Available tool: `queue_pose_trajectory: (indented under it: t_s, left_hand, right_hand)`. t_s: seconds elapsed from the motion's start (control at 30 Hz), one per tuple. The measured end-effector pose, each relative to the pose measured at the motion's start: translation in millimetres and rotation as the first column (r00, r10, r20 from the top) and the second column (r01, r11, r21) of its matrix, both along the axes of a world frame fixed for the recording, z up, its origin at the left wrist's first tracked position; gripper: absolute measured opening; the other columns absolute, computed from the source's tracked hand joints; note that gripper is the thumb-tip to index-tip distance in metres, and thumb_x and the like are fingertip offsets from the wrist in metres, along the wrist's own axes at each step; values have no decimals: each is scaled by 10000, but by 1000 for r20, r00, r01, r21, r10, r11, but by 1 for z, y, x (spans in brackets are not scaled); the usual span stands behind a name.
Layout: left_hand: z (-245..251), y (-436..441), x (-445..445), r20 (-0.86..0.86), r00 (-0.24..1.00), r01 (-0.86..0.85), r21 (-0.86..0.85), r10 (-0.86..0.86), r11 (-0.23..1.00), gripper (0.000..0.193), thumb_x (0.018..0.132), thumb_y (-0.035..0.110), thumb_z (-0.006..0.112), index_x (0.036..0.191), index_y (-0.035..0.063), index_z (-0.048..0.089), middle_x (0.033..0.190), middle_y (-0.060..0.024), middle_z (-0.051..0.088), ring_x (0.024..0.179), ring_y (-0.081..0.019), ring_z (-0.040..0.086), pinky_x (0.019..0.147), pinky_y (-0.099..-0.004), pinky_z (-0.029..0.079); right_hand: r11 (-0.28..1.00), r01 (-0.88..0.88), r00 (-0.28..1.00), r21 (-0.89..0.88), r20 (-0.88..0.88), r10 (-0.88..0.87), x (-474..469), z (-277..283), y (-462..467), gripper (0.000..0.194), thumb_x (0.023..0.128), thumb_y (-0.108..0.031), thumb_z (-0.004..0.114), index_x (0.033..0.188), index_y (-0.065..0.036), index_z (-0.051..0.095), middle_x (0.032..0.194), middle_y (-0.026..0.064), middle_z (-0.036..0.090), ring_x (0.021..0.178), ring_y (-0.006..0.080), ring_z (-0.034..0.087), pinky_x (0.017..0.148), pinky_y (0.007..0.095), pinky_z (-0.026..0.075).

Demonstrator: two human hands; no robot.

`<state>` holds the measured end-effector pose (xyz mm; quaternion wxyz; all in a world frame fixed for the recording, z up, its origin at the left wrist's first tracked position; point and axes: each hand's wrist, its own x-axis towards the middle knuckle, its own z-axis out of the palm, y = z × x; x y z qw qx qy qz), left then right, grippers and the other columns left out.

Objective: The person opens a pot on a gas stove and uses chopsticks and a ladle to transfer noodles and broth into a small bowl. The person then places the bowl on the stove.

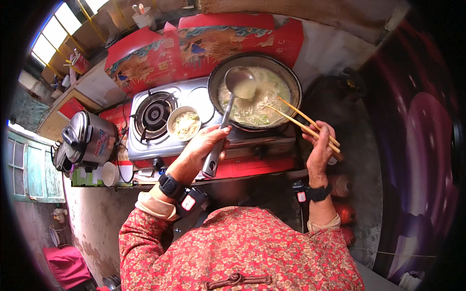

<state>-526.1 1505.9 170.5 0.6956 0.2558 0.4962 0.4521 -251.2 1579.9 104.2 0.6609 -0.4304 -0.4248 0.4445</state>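
My left hand is closed around the handle of a metal ladle. The ladle's bowl, with pale broth in it, is over the left part of a dark wok. Noodle soup with green pieces fills the wok, which sits on the right burner. My right hand grips a pair of wooden chopsticks, whose tips reach the noodles at the wok's right side. A small bowl of noodles stands on the stove, between the left burner and my left hand.
The steel two-burner gas stove has an uncovered left burner. A rice cooker or electric pressure cooker stands to its left, with a small pale bowl near the counter's front edge. Red printed cardboard lines the back.
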Motion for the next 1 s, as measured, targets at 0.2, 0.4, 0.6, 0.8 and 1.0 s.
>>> queue_pose_trajectory:
  t_s: [0.2,0.4,0.6,0.8,1.0]
  left_hand:
    - [-16,22,2,-119,992,25,-60,-32,998,160,864,218,566,932,87,505,631,3,502,465,-85,482,383,-208,394]
    - [-32,43,18,-316,940,140,4,-132,990,220,864,257,557,966,69,504,669,-14,499,453,-99,464,386,-248,402]
    - [-44,58,37,-537,799,300,-34,-270,953,244,870,289,535,914,52,499,679,-14,496,519,-94,466,422,-249,381]
    - [-37,52,38,-113,967,219,-106,-230,970,206,884,247,526,928,46,520,665,-33,515,490,-118,506,405,-235,434]
    - [-31,41,34,259,963,122,-183,-72,976,227,900,238,525,1012,42,548,683,-32,561,488,-117,544,413,-195,465]
  right_hand:
    - [992,-38,911,123,412,-16,-2,3,46,185,908,-157,485,974,-12,578,858,68,584,742,147,592,619,246,480]
    - [939,-21,704,344,672,-230,-9,-2,83,144,872,-156,530,867,-29,599,787,131,585,722,252,582,650,329,462]
    - [998,-49,885,39,465,26,-22,-11,101,217,901,-199,507,860,-3,593,742,83,615,606,138,589,538,283,472]
    - [992,-100,988,75,125,90,-22,0,92,233,925,-201,476,902,-3,596,799,29,617,639,104,590,576,214,498]
    - [999,-22,987,45,159,14,-9,7,80,234,928,-199,466,956,0,585,816,61,607,630,113,608,547,205,503]
